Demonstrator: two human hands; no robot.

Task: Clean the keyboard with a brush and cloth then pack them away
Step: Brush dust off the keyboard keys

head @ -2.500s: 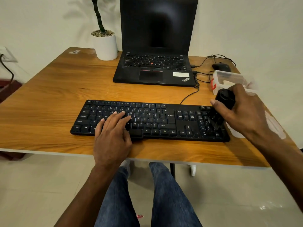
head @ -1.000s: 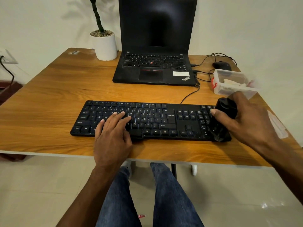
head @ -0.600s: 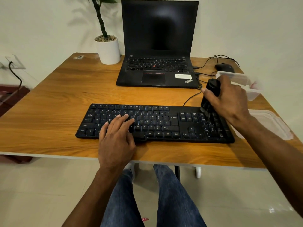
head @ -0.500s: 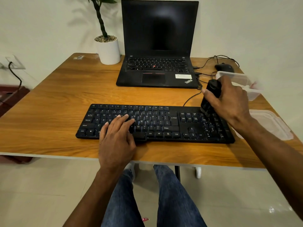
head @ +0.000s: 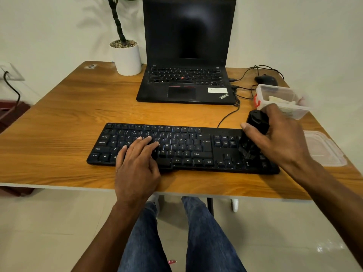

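A black keyboard lies across the wooden desk near its front edge. My left hand rests flat on the letter keys at the keyboard's left half, fingers straight. My right hand grips a black brush by its thick handle, with the bristles down on the number pad at the keyboard's right end. A pale cloth lies inside a clear plastic box just behind my right hand.
An open black laptop stands behind the keyboard, with cables and a black mouse to its right. A white plant pot sits at the back left. The box's clear lid lies at the desk's right edge.
My right hand has drawn the brush from the top of the number pad down toward me across its keys. My left hand has stayed on the keyboard.
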